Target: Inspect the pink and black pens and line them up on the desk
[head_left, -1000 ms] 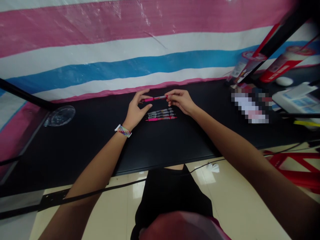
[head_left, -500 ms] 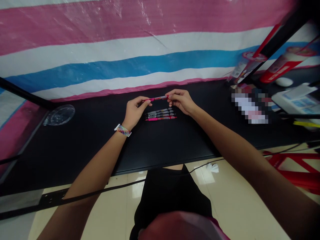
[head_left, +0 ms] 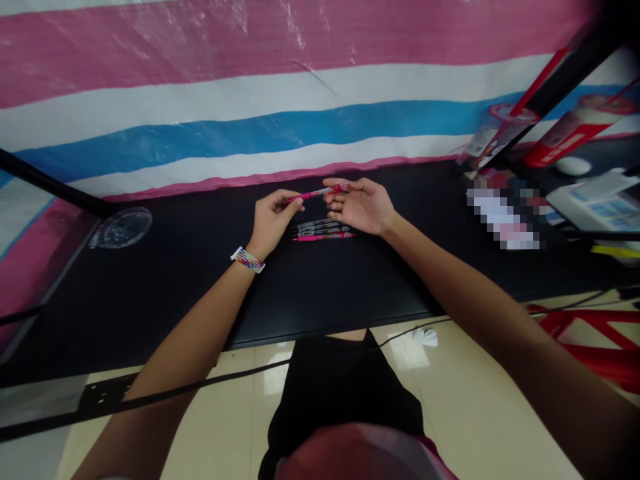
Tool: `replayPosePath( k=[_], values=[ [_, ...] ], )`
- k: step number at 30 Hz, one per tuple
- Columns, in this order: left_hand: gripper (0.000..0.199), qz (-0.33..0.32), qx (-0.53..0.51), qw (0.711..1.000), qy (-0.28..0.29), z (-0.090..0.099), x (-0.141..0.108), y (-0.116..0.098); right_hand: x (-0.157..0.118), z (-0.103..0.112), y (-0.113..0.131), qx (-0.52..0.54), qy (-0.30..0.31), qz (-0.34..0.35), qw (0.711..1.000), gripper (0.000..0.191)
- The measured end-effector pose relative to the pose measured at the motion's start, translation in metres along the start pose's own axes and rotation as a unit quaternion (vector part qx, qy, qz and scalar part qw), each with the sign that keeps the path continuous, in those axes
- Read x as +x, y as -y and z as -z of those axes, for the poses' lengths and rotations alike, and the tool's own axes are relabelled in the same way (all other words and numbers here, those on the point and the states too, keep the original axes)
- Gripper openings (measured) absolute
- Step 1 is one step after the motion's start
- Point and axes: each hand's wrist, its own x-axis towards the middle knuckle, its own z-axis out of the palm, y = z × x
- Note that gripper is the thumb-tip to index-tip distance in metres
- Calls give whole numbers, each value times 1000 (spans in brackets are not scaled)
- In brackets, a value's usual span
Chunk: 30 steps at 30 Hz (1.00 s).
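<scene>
My left hand (head_left: 276, 215) pinches the grip end of a pink pen (head_left: 315, 193), held above the black table. My right hand (head_left: 364, 205) is turned palm up with its fingers spread around the pen's other end, which lies across the fingers without a grip on it. Below the hands, several pens lie side by side in a row on the table. The nearest is another pink pen (head_left: 323, 237); behind it are dark ones with clear barrels (head_left: 320, 227), their far ends partly hidden by my right fingers.
A clear plastic lid (head_left: 123, 228) lies at the table's left. Two drink cups with straws stand at the back right: a clear cup (head_left: 493, 137) and a red and white cup (head_left: 570, 133). A white box (head_left: 595, 200) is at the right. The table (head_left: 330, 287) has its front edge near me.
My right hand has let go of its pinch on the pen's end and opened palm up beneath it. My left hand keeps its hold, and the pen's right end is tilted slightly higher.
</scene>
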Motion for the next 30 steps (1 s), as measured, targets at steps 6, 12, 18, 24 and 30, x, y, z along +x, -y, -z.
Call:
replayPosePath(
  k=[6, 12, 18, 24, 30],
  values=[
    [26, 3, -8, 1000, -4, -3, -1, -1, 0, 0, 0, -29, -23, 22, 999, 46],
    [34, 2, -28, 1000, -9, -3, 0, 2, -2, 0, 1, 63, 39, -11, 997, 53],
    [40, 4, -42, 999, -5, -3, 0, 3, 1, 2, -3, 115, 37, -15, 993, 43],
    [40, 2, -46, 999, 1, -4, 0, 2, 0, 1, -1, 112, 40, -18, 993, 49],
    [40, 3, -41, 999, 0, -3, 1, 3, -4, -5, 2, 48, 24, -1, 999, 42]
  ],
)
